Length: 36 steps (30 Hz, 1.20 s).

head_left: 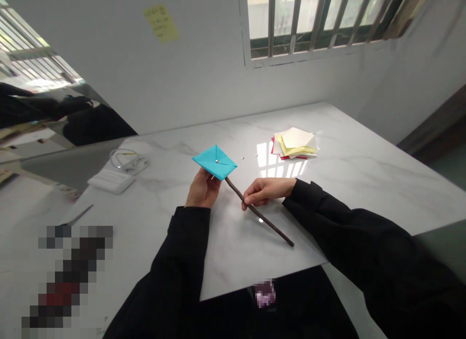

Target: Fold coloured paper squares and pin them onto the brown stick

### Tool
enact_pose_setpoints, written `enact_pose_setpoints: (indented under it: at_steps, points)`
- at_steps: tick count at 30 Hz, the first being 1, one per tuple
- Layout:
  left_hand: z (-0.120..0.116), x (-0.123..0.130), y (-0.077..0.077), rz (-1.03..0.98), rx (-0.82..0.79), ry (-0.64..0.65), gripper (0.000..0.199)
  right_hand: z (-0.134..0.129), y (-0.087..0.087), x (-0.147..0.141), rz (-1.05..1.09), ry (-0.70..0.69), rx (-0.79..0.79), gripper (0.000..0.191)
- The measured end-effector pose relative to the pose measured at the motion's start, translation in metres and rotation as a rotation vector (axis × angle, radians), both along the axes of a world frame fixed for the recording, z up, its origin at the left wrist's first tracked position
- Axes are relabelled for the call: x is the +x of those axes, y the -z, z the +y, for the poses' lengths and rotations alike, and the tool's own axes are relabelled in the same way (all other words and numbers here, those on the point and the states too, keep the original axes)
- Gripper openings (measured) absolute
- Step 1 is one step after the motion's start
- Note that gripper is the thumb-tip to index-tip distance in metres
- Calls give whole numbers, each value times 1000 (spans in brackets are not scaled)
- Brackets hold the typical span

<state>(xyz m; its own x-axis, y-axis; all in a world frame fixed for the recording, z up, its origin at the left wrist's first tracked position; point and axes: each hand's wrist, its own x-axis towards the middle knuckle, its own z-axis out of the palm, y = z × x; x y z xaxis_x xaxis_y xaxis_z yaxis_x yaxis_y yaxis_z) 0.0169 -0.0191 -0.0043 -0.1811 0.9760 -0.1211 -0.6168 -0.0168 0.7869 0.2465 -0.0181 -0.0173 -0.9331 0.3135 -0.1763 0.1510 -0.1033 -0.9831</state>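
Note:
A bright blue folded-paper square (211, 160) with a small shiny pin head (217, 161) at its middle is held above the white marbled table. From beneath, my left hand (204, 189) grips the paper; some of its fingers are hidden behind it. A thin dark brown stick (271, 225) slants down to the right from the paper's lower edge. My right hand (262, 191) pinches this stick on its upper part, between thumb and fingers. How the stick joins the paper is hidden underneath.
A pile of cream, yellow and red paper sheets (294, 144) lies at the back right. Tiny shiny pieces (242, 158) dot the table behind the blue paper. At the left are a white power strip (111, 179) with cables and a thin dark pointed tool (82, 214).

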Motion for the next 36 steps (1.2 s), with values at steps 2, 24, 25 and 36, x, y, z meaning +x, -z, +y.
enact_pose_setpoints:
  at_steps: [2,24,25,36]
  points:
    - [0,0,1,8,-12,0,8,2,1,-1,27,49,8,40]
    - [-17,14,10,326,-42,367,55,10,9,-5,-56,524,152,61]
    - [-17,14,11,335,-46,371,55,13,8,-4,-74,612,162,62]
    - [-17,14,11,418,-54,411,56,20,4,4,-27,780,171,75]
